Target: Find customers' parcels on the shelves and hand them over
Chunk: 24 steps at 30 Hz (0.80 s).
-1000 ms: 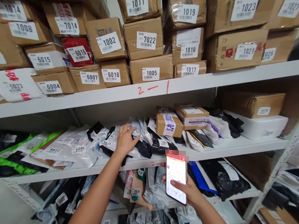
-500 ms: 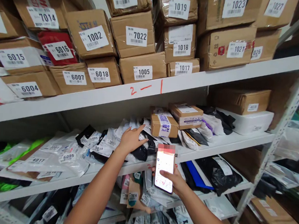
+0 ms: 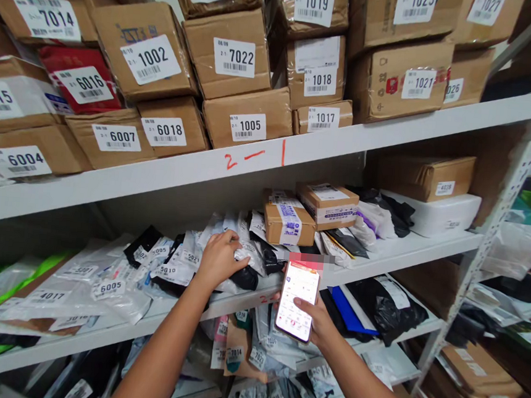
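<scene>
We're thumbing through the poly mailers [image 3: 242, 256] on the middle shelf [image 3: 409, 252]; they're standing on edge right under our left hand [image 3: 217, 258], fingers curled loosely on top. Our right hand [image 3: 317, 321] is gripping the phone [image 3: 297, 300] just below. Labels nearby are reading 5010, 6005, 4017; boxes above 1005, 7022.

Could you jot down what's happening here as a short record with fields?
Place: white metal shelf stacked with numbered brown cardboard boxes
Left hand: resting on a pile of labelled plastic mailer bags, fingers curled
Right hand: holding a lit smartphone, thumb on screen
Nearby: small taped cardboard box just right of the pile
</scene>
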Tool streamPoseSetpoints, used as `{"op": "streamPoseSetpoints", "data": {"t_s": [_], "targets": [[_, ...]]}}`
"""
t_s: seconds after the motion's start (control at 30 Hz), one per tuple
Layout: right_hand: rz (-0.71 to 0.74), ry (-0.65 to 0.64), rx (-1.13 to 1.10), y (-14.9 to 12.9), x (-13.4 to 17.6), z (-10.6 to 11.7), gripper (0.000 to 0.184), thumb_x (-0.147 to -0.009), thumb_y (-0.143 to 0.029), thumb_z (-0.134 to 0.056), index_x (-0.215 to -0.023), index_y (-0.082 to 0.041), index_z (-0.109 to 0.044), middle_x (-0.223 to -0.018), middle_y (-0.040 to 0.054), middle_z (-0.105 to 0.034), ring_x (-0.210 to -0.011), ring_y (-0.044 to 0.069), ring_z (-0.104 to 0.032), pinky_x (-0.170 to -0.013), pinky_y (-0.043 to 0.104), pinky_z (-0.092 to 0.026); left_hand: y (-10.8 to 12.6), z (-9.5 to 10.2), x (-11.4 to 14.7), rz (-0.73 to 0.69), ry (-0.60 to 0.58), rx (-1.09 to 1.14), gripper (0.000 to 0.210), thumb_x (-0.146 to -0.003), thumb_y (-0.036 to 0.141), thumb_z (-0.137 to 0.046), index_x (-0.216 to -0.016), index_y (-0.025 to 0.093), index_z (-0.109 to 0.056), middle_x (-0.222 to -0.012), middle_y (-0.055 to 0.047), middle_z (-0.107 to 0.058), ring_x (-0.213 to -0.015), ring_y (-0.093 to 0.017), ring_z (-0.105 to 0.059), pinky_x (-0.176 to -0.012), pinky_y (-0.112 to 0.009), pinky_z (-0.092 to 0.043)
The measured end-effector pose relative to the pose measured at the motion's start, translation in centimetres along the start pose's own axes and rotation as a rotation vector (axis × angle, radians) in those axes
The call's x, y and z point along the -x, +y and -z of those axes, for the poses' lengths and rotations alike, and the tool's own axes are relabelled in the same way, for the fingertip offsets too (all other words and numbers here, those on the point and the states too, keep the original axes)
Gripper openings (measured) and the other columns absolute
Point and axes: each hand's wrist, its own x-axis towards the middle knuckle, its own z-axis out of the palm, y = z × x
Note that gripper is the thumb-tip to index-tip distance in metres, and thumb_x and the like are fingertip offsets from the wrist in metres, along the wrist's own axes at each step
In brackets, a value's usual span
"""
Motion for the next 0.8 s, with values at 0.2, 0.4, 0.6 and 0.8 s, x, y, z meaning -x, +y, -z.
{"op": "streamPoseSetpoints", "data": {"t_s": [0.2, 0.4, 0.6, 0.8], "targets": [[-0.043, -0.016, 0.003, 1.4, -0.5, 0.2, 0.043, -0.064, -0.027, -0.082, -0.101, -0.016, -0.063, -0.094, 0.0133, -0.076, -0.081, 0.028, -0.072, -0.081, 0.046, -0.052, 1.4, 0.3, -3.4, 0.386, -0.138, -0.061, 0.059, -0.085, 0.063, -0.041, -0.089, 0.011, -0.068, -0.092, -0.02, -0.068, -0.087, -0.033, -0.063, -0.079, -0.043, -0.044], [-0.066, -0.006, -0.019, 2.0, -0.6, 0.0, 0.042, -0.065, -0.026, -0.082, -0.101, -0.016, -0.064, -0.093, 0.0125, -0.077, -0.08, 0.027, -0.072, -0.08, 0.044, -0.052, 0.7, -0.9, -5.9, 0.455, -0.311, 0.236, 0.033, -0.072, 0.048, -0.06, -0.057, 0.019, -0.058, -0.063, -0.007, -0.063, -0.071, -0.025, -0.062, -0.062, -0.03, -0.038], [-0.054, -0.047, -0.031, 2.2, -0.6, 0.0, 0.052, -0.067, -0.027, -0.08, -0.113, -0.017, -0.059, -0.095, 0.0128, -0.076, -0.083, 0.027, -0.072, -0.081, 0.044, -0.051, -0.2, -1.0, -4.4, 0.498, -0.099, 0.45, 0.04, -0.084, 0.052, -0.047, -0.06, 0.02, -0.051, -0.059, 0.0, -0.053, -0.062, -0.016, -0.052, -0.057, -0.026, -0.035], [-0.041, -0.075, -0.066, 2.7, -0.8, -0.5, 0.07, -0.07, -0.024, -0.077, -0.133, -0.019, -0.047, -0.098, 0.0115, -0.076, -0.086, 0.027, -0.072, -0.083, 0.044, -0.051, 2.4, 3.1, 1.4, 0.489, 0.347, 0.845, 0.033, -0.09, 0.048, -0.044, -0.081, 0.019, -0.057, -0.085, -0.003, -0.063, -0.084, -0.018, -0.058, -0.077, -0.027, -0.045]]}}
